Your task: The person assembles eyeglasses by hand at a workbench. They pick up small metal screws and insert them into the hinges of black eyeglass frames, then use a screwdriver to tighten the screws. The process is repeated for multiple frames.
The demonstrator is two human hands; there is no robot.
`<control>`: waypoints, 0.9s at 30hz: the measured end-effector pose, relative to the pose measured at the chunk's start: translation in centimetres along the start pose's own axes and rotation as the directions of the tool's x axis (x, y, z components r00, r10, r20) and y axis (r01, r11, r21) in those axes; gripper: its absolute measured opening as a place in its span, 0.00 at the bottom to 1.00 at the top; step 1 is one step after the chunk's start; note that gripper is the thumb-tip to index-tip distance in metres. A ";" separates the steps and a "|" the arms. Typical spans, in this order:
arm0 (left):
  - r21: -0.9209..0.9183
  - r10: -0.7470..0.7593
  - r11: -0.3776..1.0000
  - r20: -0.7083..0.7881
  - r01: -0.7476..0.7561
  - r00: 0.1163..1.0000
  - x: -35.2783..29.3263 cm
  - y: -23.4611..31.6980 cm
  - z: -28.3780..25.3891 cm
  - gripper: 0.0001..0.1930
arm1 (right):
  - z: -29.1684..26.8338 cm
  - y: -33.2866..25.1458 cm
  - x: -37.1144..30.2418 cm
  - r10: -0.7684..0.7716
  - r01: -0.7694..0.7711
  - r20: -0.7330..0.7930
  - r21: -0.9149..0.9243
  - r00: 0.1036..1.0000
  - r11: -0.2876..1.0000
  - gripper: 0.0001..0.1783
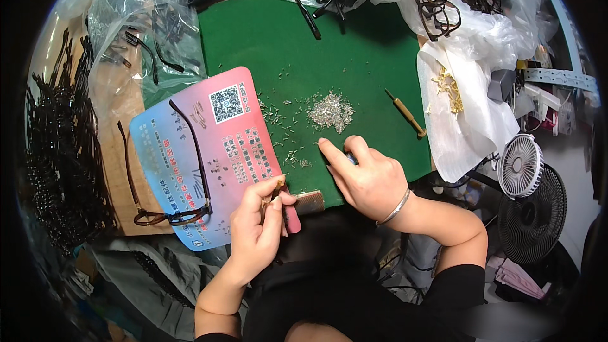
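My left hand [259, 225] is closed in a pinch around a thin dark brown eyeglass temple [276, 190] with a gold-coloured end, mostly hidden by the fingers. On the green mat [361, 44], my right hand [369, 174] reaches its index finger toward loose tiny screws. Its other fingers curl around a blue object [351, 159], largely covered, whose kind I cannot make out. Just beyond that fingertip lies a pile of small silvery screws [330, 113], with more scattered to its left. A small patterned block [310, 201] sits at the mat's near edge between my hands.
Dark-framed glasses [171, 217] rest on a pink and blue printed sheet [253, 98]. A brass-coloured screwdriver [406, 114] lies right, near gold parts [451, 94] on white wrapping. Dark temples [63, 152] heap at left; frames [440, 9] pile at back right. Fans [520, 163] stand at right.
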State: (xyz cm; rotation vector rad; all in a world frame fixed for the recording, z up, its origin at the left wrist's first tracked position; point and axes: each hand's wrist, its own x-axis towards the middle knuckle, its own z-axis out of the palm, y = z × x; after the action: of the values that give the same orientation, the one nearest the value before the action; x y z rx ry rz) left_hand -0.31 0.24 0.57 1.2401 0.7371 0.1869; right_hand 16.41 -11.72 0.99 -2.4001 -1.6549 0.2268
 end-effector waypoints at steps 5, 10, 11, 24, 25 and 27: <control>0.156 0.035 0.987 0.026 -0.039 0.999 0.9 -0.5 -0.1 0.12 | 0.4 0.3 0.1 -0.077 0.077 -0.011 -0.005 0.997 0.997 0.26; 0.225 0.074 0.972 -0.022 -0.068 0.997 0.8 -0.8 0.1 0.14 | -1.0 -0.2 0.9 -0.007 -0.060 0.203 0.322 0.979 0.945 0.19; 0.299 0.144 0.945 -0.029 -0.129 0.989 0.8 -1.4 0.2 0.14 | -1.2 -0.5 0.7 -0.029 -0.087 0.246 0.446 0.969 0.891 0.18; 0.602 0.412 0.748 -0.091 -0.279 0.907 0.7 -2.5 1.5 0.18 | -1.5 -2.9 1.1 -0.099 -0.105 0.313 0.576 0.945 0.811 0.13; 0.616 0.425 0.732 -0.081 -0.290 0.901 0.8 -2.4 1.5 0.19 | -1.6 -3.0 1.1 -0.069 -0.147 0.349 0.557 0.934 0.817 0.13; 0.630 0.434 0.717 -0.069 -0.299 0.898 0.9 -2.3 1.6 0.19 | -0.2 -2.4 1.5 -0.109 -0.180 0.347 0.700 0.931 0.691 0.13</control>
State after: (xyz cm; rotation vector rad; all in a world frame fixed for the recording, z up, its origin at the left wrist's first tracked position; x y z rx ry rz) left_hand 0.72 -1.33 -1.67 2.0194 0.7501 0.4446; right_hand 14.77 -9.52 1.78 -1.8189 -1.2672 1.1673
